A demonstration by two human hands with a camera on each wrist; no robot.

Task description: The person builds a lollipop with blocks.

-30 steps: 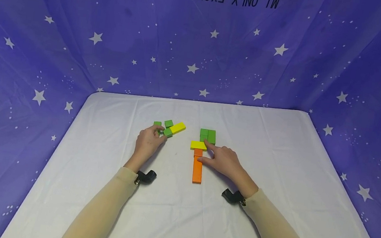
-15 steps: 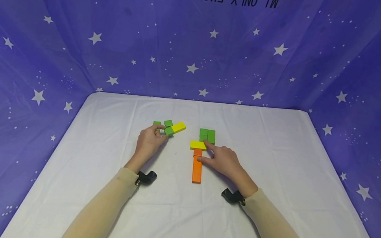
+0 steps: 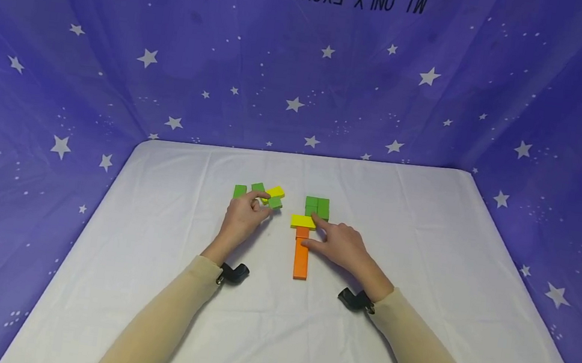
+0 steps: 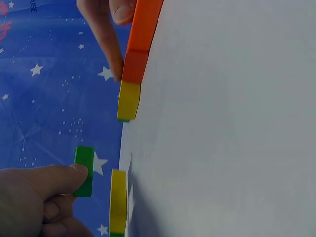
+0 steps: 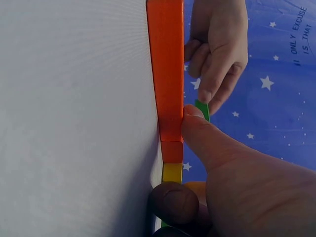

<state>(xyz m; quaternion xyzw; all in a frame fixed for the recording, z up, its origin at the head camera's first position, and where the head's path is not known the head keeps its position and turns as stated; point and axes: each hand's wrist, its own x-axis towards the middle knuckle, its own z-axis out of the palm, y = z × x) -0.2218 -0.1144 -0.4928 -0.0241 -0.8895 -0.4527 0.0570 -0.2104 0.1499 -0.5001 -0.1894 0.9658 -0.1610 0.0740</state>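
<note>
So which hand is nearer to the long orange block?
Right hand, its thumb against the long orange block. The left hand is apart from it, off to the left, pinching a green block.

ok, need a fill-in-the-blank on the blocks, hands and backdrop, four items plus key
1. The pinched block in the left hand is ____.
2. The right hand touches the long orange block with its ____.
3. The block between the small orange block and the green group is ____.
4. The backdrop's largest white shapes are ____.

Missing words: green; thumb; yellow; stars
</note>
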